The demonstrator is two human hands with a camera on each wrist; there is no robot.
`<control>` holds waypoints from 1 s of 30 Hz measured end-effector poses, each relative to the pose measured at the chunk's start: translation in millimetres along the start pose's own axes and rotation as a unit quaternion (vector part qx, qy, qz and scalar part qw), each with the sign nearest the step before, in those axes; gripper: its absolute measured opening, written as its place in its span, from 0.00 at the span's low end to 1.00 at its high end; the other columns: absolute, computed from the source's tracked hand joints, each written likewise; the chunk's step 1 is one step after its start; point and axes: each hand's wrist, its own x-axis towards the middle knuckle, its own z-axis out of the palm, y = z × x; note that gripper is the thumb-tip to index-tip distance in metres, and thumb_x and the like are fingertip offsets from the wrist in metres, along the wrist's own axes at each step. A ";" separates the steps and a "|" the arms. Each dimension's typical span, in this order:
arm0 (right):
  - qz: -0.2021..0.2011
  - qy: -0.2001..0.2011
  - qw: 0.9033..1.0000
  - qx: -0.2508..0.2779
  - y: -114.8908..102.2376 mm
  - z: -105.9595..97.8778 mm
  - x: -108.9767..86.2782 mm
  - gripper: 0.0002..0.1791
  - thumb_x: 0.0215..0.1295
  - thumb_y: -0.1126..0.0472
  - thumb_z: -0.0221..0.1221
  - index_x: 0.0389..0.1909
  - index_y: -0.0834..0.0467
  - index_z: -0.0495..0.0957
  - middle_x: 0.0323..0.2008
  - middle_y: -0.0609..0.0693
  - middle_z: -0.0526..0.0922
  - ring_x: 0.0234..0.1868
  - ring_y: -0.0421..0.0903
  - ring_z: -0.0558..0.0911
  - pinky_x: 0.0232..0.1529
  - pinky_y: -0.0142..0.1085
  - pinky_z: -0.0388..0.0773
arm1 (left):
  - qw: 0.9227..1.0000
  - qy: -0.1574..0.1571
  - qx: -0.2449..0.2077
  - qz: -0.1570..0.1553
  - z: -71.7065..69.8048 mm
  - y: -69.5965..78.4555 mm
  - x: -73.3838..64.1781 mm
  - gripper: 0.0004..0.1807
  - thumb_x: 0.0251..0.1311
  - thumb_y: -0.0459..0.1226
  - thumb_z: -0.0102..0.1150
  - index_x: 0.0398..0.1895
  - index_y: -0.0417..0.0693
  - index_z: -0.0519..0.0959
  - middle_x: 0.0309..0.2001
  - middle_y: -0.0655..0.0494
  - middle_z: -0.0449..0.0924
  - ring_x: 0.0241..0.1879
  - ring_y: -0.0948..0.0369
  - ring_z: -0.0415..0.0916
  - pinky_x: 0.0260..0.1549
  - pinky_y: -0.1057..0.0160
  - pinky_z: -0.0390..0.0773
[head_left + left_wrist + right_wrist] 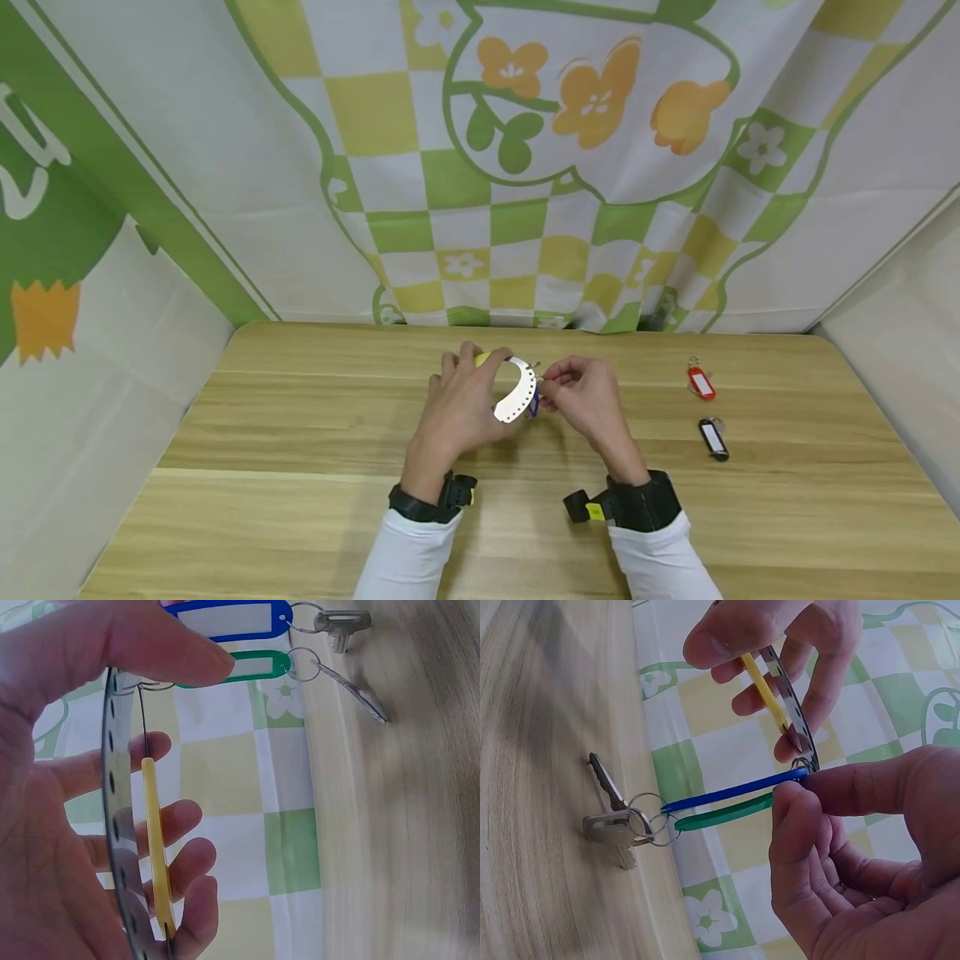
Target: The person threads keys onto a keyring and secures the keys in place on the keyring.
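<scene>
My left hand [461, 404] grips a large flat key ring [517, 407], a curved white band with a row of holes and a yellow grip [156, 847]. Close on its right side, my right hand [588, 400] pinches the end of a blue key tag [735, 790] between thumb and forefinger, right at the band's edge. Just below that one hangs a green key tag [724, 814], partly hidden by the fingers. Each tag carries a metal key on a small split ring [304, 664]; the keys [607, 780] dangle toward the table.
To the right on the wooden table [300, 417] lie a red key tag [701, 382] and a black key tag [713, 439], each with a metal key. A patterned cloth [525, 250] hangs along the table's back edge, and light walls stand on both sides.
</scene>
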 end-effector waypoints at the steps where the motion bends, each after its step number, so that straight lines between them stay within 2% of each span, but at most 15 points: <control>1: -0.001 -0.002 1.000 0.000 -0.2 -0.1 -0.1 0.03 0.55 0.75 0.62 0.31 0.72 0.80 0.23 0.58 0.82 0.22 0.54 0.84 0.29 0.51 0.84 | 1.000 -0.001 -0.001 0.001 0.0 0.1 0.0 0.48 0.38 0.45 0.84 0.68 0.56 0.73 0.63 0.39 0.67 0.59 0.38 0.64 0.47 0.36 0.71; 8: -0.012 -0.008 1.000 -0.007 0.0 -0.9 1.0 0.03 0.55 0.75 0.61 0.31 0.73 0.80 0.23 0.57 0.82 0.24 0.59 0.84 0.29 0.51 0.83 | 1.000 -0.004 -0.002 0.003 0.2 -0.2 -0.3 0.47 0.38 0.45 0.83 0.69 0.57 0.73 0.63 0.39 0.67 0.59 0.38 0.65 0.47 0.36 0.71; 11: -0.024 -0.010 0.999 -0.023 0.3 -1.9 1.2 0.02 0.55 0.75 0.62 0.30 0.70 0.80 0.22 0.56 0.81 0.23 0.55 0.83 0.26 0.43 0.83 | 1.000 -0.007 -0.001 0.003 0.1 -0.3 -0.3 0.49 0.37 0.43 0.84 0.69 0.57 0.73 0.63 0.39 0.67 0.59 0.38 0.65 0.47 0.36 0.72; 15: -0.062 -0.009 0.995 -0.078 0.5 -3.6 0.5 0.04 0.56 0.74 0.65 0.28 0.64 0.80 0.22 0.53 0.80 0.22 0.48 0.80 0.23 0.33 0.76 | 1.000 -0.009 -0.003 0.002 0.0 -0.4 -0.1 0.49 0.36 0.42 0.84 0.69 0.57 0.73 0.62 0.39 0.67 0.59 0.38 0.65 0.47 0.37 0.71; 21: -0.117 0.004 0.982 -0.150 0.4 -2.4 -0.9 0.06 0.56 0.71 0.67 0.27 0.61 0.80 0.23 0.51 0.80 0.24 0.44 0.77 0.25 0.34 0.75 | 1.000 -0.011 -0.006 0.000 -0.3 -0.3 0.2 0.50 0.35 0.42 0.84 0.69 0.56 0.73 0.63 0.39 0.67 0.59 0.39 0.64 0.47 0.37 0.71; 25: -0.120 0.012 0.979 -0.163 0.9 -1.2 0.0 0.06 0.57 0.70 0.68 0.27 0.60 0.80 0.23 0.50 0.80 0.24 0.44 0.78 0.26 0.34 0.75 | 1.000 -0.013 -0.004 -0.001 -0.2 -0.7 0.5 0.50 0.35 0.43 0.84 0.69 0.57 0.73 0.63 0.40 0.67 0.59 0.39 0.64 0.48 0.37 0.71; 30: -0.109 0.009 0.981 -0.158 2.1 -1.5 1.1 0.06 0.57 0.69 0.69 0.27 0.60 0.80 0.23 0.50 0.81 0.24 0.44 0.79 0.26 0.34 0.76 | 1.000 -0.012 -0.004 0.000 -1.0 -1.4 0.2 0.50 0.36 0.43 0.84 0.69 0.56 0.72 0.63 0.39 0.67 0.60 0.39 0.64 0.48 0.37 0.71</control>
